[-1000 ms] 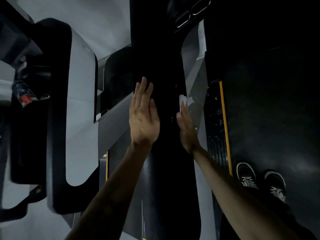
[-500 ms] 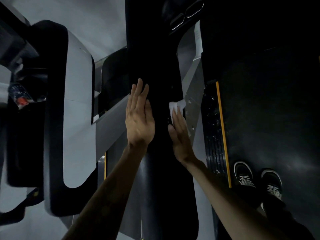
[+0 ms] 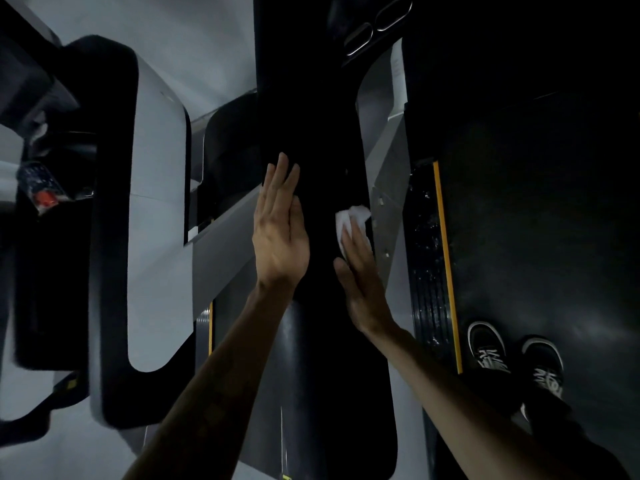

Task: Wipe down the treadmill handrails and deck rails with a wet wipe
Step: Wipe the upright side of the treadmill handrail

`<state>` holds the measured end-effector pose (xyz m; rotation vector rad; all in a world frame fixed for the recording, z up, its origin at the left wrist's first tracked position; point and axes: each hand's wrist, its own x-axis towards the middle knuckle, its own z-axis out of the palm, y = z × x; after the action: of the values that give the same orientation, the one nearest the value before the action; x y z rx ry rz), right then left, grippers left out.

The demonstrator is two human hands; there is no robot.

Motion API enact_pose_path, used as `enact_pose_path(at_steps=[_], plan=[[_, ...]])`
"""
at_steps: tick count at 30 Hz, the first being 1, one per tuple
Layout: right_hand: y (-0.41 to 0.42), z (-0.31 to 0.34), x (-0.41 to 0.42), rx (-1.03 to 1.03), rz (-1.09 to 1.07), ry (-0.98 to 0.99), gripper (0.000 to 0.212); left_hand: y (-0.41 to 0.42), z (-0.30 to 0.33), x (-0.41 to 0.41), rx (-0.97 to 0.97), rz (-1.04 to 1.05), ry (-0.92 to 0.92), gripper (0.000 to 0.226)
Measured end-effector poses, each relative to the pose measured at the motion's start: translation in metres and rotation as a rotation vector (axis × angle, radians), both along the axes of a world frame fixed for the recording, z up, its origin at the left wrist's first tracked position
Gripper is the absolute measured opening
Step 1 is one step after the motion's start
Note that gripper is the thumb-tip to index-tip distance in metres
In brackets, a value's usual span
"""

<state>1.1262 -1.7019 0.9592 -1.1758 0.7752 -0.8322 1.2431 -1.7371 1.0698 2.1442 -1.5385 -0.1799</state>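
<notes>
A: Handrail (image 3: pixel 322 202) in the head view — broad, black, running away from the person, both hands on it. The step in hand looks like wiping its right side.

B: Hands?

A: Left hand (image 3: pixel 280 233) flat on the left part of the rail, fingers straight and together, holding nothing; probably bracing. Right hand (image 3: pixel 360 271) also with straight fingers, pressing the wet wipe (image 3: pixel 351 218) against the rail's right edge. The wipe is bunched, white, showing past the fingertips.

B: Next move?

A: My guess — slide the wipe along that edge with steady pressure, keeping it under the fingers so it doesn't slip off the side. The deck rail (image 3: pixel 424 271), a ribbed black strip with a yellow line (image 3: pixel 446 265), lies just right of the handrail and below; it shows pale specks, whether drops or dirt I cannot tell.

B: Any writing?

A: Shoes (image 3: pixel 516 358) on the dark belt (image 3: pixel 540 220) carry white markings, not readable. A bottle (image 3: pixel 38 185) with a red patch at far left, too blurred to read.
</notes>
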Motion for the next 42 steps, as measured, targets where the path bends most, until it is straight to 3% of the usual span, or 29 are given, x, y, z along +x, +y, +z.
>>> enact_pose_path(at_steps=[6, 13, 16, 22, 28, 32, 38, 42], plan=[[-0.060, 0.034, 0.035, 0.016, -0.024, 0.116, 0.051, -0.001, 0.002, -0.001, -0.004, 0.012, -0.019, 0.045], [-0.008, 0.017, 0.003, -0.230, 0.118, -0.096, 0.056, 0.000, 0.000, 0.001, -0.014, 0.014, -0.011, 0.042], [0.012, 0.005, -0.011, -0.195, 0.118, -0.047, 0.061, -0.001, 0.000, 0.000, -0.011, 0.017, -0.012, 0.042], [-0.053, 0.035, 0.032, -0.084, 0.047, 0.113, 0.061, -0.001, 0.000, -0.002, -0.015, 0.027, -0.034, 0.044], [-0.028, 0.010, 0.016, -0.261, 0.115, -0.024, 0.055, -0.001, -0.001, -0.001, -0.012, 0.015, -0.034, 0.044], [-0.013, -0.002, 0.002, -0.140, 0.098, -0.008, 0.057, -0.002, 0.000, -0.001, -0.011, 0.025, -0.045, 0.044], [-0.087, 0.037, 0.037, -0.089, 0.091, 0.076, 0.058, -0.002, 0.000, -0.002, -0.009, 0.032, -0.062, 0.044], [-0.067, 0.030, 0.023, -0.271, 0.123, -0.012, 0.054, -0.002, 0.000, -0.001, -0.013, 0.024, -0.072, 0.043]])
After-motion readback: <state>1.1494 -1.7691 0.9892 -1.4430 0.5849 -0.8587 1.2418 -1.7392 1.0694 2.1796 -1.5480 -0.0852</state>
